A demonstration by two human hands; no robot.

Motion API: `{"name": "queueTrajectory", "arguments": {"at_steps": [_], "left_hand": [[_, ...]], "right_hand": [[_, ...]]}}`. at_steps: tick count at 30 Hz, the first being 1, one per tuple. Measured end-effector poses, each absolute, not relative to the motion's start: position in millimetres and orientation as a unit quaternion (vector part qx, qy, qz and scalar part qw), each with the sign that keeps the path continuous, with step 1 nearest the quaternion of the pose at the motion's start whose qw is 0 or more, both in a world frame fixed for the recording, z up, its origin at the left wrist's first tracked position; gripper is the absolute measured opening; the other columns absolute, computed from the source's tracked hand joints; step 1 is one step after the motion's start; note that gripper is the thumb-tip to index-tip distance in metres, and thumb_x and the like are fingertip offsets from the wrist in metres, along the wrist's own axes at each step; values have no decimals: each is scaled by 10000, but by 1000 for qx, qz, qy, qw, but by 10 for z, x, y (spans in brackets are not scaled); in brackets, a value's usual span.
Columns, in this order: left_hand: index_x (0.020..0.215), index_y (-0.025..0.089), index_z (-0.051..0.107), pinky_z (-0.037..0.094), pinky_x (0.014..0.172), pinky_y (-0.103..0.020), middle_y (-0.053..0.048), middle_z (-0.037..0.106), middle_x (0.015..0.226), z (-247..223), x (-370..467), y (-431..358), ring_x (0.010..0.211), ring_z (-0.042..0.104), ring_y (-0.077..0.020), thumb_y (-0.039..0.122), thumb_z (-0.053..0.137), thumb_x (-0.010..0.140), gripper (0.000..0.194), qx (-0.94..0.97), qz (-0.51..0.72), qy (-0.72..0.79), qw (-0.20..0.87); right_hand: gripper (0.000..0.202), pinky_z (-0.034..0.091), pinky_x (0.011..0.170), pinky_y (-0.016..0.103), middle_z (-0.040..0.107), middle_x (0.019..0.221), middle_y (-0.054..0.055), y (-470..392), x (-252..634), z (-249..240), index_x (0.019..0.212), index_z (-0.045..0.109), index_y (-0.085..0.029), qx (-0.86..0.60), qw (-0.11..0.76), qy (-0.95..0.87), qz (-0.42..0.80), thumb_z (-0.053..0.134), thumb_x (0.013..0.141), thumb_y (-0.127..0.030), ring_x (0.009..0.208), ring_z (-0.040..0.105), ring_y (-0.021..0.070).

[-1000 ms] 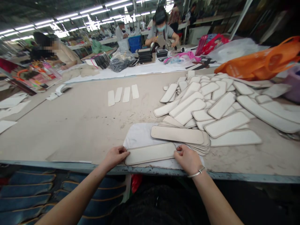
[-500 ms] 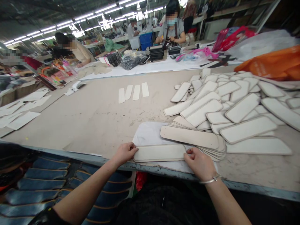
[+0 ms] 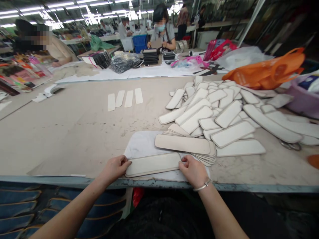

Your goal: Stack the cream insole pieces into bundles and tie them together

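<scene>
A long pale panel with rounded corners (image 3: 153, 165) lies at the table's front edge, over a white sheet (image 3: 139, 142). My left hand (image 3: 117, 167) pinches its left end between thumb and fingers. At its right end, my right hand (image 3: 193, 170), with a bracelet at the wrist, grips the corner with curled fingers. Just behind the panel is a fanned stack of beige pieces (image 3: 183, 143), topped by one with small holes. A large heap of similar pale pieces (image 3: 228, 114) spreads behind and to the right.
Four small pale strips (image 3: 129, 99) lie in a row mid-table. An orange bag (image 3: 264, 71) and a purple basin (image 3: 302, 96) are at the right. Bundled dark pieces (image 3: 150, 56) stand at the back, near a masked person (image 3: 161, 36). Blue pieces (image 3: 15, 205) hang below the front edge.
The view has turned to the right, so the table contents appear further left. The panel's right end now tilts slightly upward in view; both hands still hold its ends.
</scene>
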State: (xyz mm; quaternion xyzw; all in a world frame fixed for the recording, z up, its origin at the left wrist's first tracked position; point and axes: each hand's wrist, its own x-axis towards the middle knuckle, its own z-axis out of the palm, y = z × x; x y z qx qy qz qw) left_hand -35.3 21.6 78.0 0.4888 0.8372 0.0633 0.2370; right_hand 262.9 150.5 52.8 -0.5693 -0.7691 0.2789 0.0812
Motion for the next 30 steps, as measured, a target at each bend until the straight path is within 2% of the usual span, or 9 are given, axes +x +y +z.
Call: {"name": "queueTrajectory", "arguments": {"at_steps": [9, 21, 28, 30], "left_hand": [[678, 190, 572, 361, 543, -250, 8, 592, 524, 757, -341, 162, 534, 565, -161, 505, 503, 748, 330, 442, 131, 850, 256], [724, 179, 586, 373, 568, -243, 1, 597, 616, 700, -276, 72, 584, 542, -143, 442, 576, 713, 264, 404, 199, 864, 225], [708, 180, 628, 362, 552, -247, -12, 614, 615, 815, -405, 141, 598, 562, -156, 442, 590, 698, 265, 454, 124, 845, 254], [716, 175, 637, 376, 540, -246, -13, 609, 591, 816, -467, 153, 579, 570, -157, 460, 557, 723, 296, 440, 133, 834, 305]], "right_hand": [[105, 301, 569, 250, 597, 544, -49, 1506, 2625, 529, 821, 572, -228, -567, 78, -773, 274, 518, 766, -299, 569, 557, 141], [143, 302, 560, 263, 608, 557, -50, 1513, 2625, 503, 843, 560, -251, -562, 46, -785, 256, 504, 773, -362, 570, 572, 157], [136, 303, 565, 263, 614, 576, -48, 1517, 2617, 482, 838, 562, -257, -566, 48, -783, 255, 517, 759, -359, 562, 561, 155], [133, 297, 559, 264, 607, 565, -46, 1518, 2616, 479, 833, 564, -254, -567, 53, -783, 252, 519, 757, -353, 550, 553, 151]]}}
